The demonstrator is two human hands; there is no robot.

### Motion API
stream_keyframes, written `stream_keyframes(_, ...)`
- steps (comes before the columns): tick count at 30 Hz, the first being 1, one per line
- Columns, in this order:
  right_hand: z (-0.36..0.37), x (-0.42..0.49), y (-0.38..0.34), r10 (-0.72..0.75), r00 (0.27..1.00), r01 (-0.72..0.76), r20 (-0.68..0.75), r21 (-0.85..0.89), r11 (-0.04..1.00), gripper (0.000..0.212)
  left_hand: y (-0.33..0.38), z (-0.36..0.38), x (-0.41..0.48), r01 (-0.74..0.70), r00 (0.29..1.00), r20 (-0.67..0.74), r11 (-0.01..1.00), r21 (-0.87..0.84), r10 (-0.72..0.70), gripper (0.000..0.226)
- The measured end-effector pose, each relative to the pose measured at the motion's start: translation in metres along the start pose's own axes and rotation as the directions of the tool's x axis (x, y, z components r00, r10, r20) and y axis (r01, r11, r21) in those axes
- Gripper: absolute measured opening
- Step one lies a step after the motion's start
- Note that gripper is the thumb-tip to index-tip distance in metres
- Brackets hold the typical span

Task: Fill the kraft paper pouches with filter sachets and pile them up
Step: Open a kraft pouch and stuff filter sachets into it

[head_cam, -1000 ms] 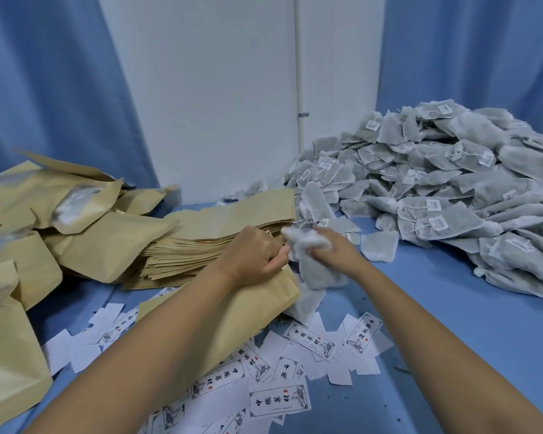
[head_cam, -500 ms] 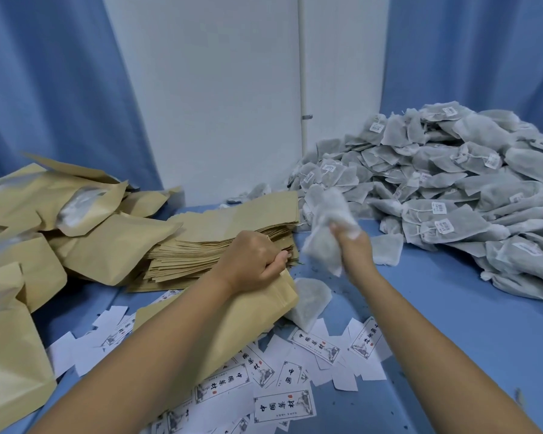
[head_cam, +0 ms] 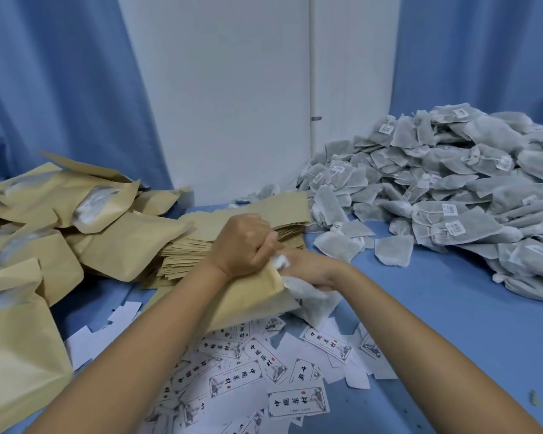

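While left grip (head_cam: 242,243) clasps pouch (head_cam: 248,298) mouth | right grip (head_cam: 311,271) clutches sachets (head_cam: 308,293) at it

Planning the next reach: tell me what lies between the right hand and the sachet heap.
Head view: a few loose sachets on the blue table.

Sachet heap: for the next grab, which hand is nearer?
Right. The right hand, holding sachets, sits toward the sachet heap; the left hand grips the pouch farther off.

A tan kraft pouch (head_cam: 254,295) lies tilted, white filter sachets (head_cam: 309,294) seemingly halfway into its mouth.
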State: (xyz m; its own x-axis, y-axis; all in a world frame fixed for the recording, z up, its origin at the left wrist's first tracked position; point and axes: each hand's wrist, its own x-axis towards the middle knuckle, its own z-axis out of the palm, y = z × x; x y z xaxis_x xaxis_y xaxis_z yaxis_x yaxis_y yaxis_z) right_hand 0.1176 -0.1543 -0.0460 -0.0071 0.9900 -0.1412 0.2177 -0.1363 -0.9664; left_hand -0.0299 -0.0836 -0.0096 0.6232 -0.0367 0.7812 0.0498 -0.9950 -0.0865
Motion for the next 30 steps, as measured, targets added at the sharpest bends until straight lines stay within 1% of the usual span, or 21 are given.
stream_keyframes(1, 0.008, -0.001, -0.004, -0.003, 0.999, 0.001, -0.041, -0.063, 0.998, 0.029, 0.005, 0.002, 0.003, -0.049, 0.998, 0.035, 0.999, -0.005, 0.049, 0.043)
stream_keyframes(3, 0.022, -0.002, -0.004, -0.044, 0.995, 0.044, -0.092, -0.002, 0.999, 0.035, 0.017, 0.011, 0.014, -0.133, 0.987, 0.092, 0.991, -0.027, 0.135, 0.042)
stream_keyframes(5, 0.035, 0.003, -0.001, -0.084, 0.996, 0.087, -0.040, 0.059, 0.994, 0.035, 0.021, 0.018, 0.021, -0.177, 0.975, 0.136, 0.984, -0.015, 0.177, 0.044)
stream_keyframes(7, 0.041, 0.010, -0.008, -0.022, 1.000, 0.018, 0.020, 0.197, 0.980, 0.030, 0.010, 0.007, 0.017, -0.165, 0.969, 0.193, 0.986, 0.033, 0.155, 0.046)
stream_keyframes(8, 0.040, 0.014, -0.011, 0.010, 0.998, -0.030, 0.070, 0.292, 0.956, 0.030, 0.001, -0.003, 0.011, -0.144, 0.971, 0.203, 0.987, 0.065, 0.128, 0.047)
stream_keyframes(10, 0.027, 0.015, -0.009, -0.077, 0.989, 0.011, 0.128, 0.453, 0.891, 0.036, -0.012, -0.021, 0.001, -0.112, 0.979, 0.182, 0.988, 0.104, 0.091, 0.045)
stream_keyframes(12, 0.005, 0.010, 0.006, -0.149, 0.983, 0.051, 0.104, 0.629, 0.776, 0.041, -0.012, -0.026, -0.002, -0.125, 0.976, 0.191, 0.989, 0.078, 0.108, 0.042)
stream_keyframes(13, -0.005, 0.011, 0.020, -0.130, 0.989, 0.050, 0.069, 0.671, 0.740, 0.040, -0.009, -0.022, -0.001, -0.138, 0.971, 0.204, 0.988, 0.062, 0.123, 0.042)
stream_keyframes(14, -0.011, 0.013, 0.035, -0.077, 0.995, 0.020, 0.056, 0.668, 0.744, 0.038, -0.005, -0.018, -0.001, -0.143, 0.968, 0.214, 0.988, 0.050, 0.130, 0.042)
stream_keyframes(17, -0.022, 0.013, 0.078, 0.165, 0.981, -0.195, 0.105, 0.466, 0.863, 0.038, -0.002, -0.008, -0.007, -0.125, 0.967, 0.229, 0.992, 0.032, 0.114, 0.044)
stream_keyframes(19, -0.031, 0.012, 0.085, 0.251, 0.962, -0.273, 0.108, 0.359, 0.893, 0.032, -0.004, -0.009, -0.010, -0.107, 0.970, 0.223, 0.993, 0.041, 0.095, 0.044)
stream_keyframes(20, -0.036, 0.013, 0.083, 0.248, 0.968, -0.249, 0.049, 0.352, 0.902, 0.026, -0.004, -0.010, -0.009, -0.102, 0.973, 0.212, 0.994, 0.049, 0.090, 0.043)
stream_keyframes(21, -0.043, 0.015, 0.081, 0.223, 0.972, -0.192, -0.078, 0.290, 0.938, 0.018, -0.004, -0.011, -0.008, -0.096, 0.976, 0.202, 0.994, 0.053, 0.083, 0.043)
stream_keyframes(23, -0.048, 0.014, 0.067, 0.072, 0.922, -0.096, -0.380, -0.044, 0.994, 0.011, -0.003, -0.012, -0.006, -0.075, 0.981, 0.183, 0.996, 0.044, 0.065, 0.043)
stream_keyframes(24, -0.044, 0.014, 0.062, -0.046, 0.900, -0.045, -0.432, -0.197, 0.979, 0.012, -0.003, -0.013, -0.006, -0.068, 0.983, 0.175, 0.997, 0.041, 0.060, 0.043)
stream_keyframes(25, -0.035, 0.013, 0.057, -0.145, 0.918, 0.029, -0.368, -0.301, 0.953, 0.010, -0.004, -0.013, -0.007, -0.061, 0.985, 0.167, 0.997, 0.043, 0.053, 0.044)
stream_keyframes(26, -0.019, 0.011, 0.053, -0.183, 0.960, 0.091, -0.214, -0.379, 0.921, 0.007, -0.004, -0.013, -0.007, -0.054, 0.986, 0.161, 0.997, 0.046, 0.046, 0.044)
stream_keyframes(27, 0.001, 0.008, 0.051, -0.136, 0.990, 0.103, -0.037, -0.470, 0.877, 0.006, -0.004, -0.013, -0.008, -0.049, 0.987, 0.159, 0.998, 0.049, 0.040, 0.044)
stream_keyframes(28, 0.021, 0.006, 0.051, -0.035, 0.994, 0.088, 0.104, -0.573, 0.815, 0.013, -0.004, -0.013, -0.007, -0.049, 0.987, 0.157, 0.998, 0.051, 0.040, 0.044)
stream_keyframes(29, 0.039, 0.006, 0.054, 0.059, 0.979, 0.088, 0.197, -0.661, 0.745, 0.025, -0.004, -0.012, -0.007, -0.054, 0.987, 0.157, 0.997, 0.053, 0.045, 0.043)
stream_keyframes(30, 0.054, 0.009, 0.056, 0.102, 0.967, 0.103, 0.234, -0.723, 0.683, 0.035, -0.003, -0.011, -0.007, -0.063, 0.985, 0.161, 0.997, 0.053, 0.053, 0.043)
